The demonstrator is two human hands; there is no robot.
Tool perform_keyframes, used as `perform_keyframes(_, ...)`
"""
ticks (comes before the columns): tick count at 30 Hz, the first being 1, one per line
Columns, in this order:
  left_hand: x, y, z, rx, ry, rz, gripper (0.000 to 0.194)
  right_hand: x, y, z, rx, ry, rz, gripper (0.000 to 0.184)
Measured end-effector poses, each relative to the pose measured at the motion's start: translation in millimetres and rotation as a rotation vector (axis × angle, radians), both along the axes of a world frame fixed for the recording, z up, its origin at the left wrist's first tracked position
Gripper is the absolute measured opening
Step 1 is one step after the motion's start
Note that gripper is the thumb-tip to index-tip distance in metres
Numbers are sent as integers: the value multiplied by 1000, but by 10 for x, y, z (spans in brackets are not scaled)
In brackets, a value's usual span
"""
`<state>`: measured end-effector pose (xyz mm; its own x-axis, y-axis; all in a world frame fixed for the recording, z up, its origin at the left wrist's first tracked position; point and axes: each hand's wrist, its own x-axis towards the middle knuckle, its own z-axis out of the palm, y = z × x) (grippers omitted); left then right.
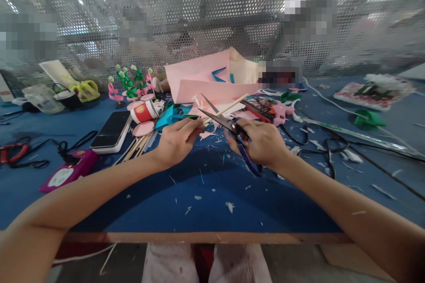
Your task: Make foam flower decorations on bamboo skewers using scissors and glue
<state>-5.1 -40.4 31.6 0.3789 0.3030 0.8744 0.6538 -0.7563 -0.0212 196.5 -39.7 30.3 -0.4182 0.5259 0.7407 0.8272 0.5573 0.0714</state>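
Note:
My left hand is closed, pinching one end of a thin pale wooden stick over the middle of the table. The stick slants up and to the right. Fingers of my right hand are wrapped round the dark blue handles of a pair of scissors. The scissors point left, blades apart, and the stick crosses them close to my left fingertips. Whether the blades touch the stick I cannot tell. Beyond both hands lie pink paper sheets and teal paper pieces.
Left of my hands are loose sticks, a phone-like device, a red-and-white paper cup and a purple power strip. A pink glue gun and black cables lie to the right. Paper scraps dot the blue table.

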Motion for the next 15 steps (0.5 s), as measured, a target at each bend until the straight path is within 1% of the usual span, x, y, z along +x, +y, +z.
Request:
perform_keyframes(5, -3, 12, 1, -150, -42, -63, 17, 22, 41, -10, 16, -21, 8, 21)
perform_keyframes(9, -13, 28, 12, -307, -61, -132, 20, 36, 55, 0, 22, -39, 1, 23)
perform_keyframes(15, -16, 18, 92, -565, -111, -249, 26, 57, 45, 50, 5, -31, 23, 23)
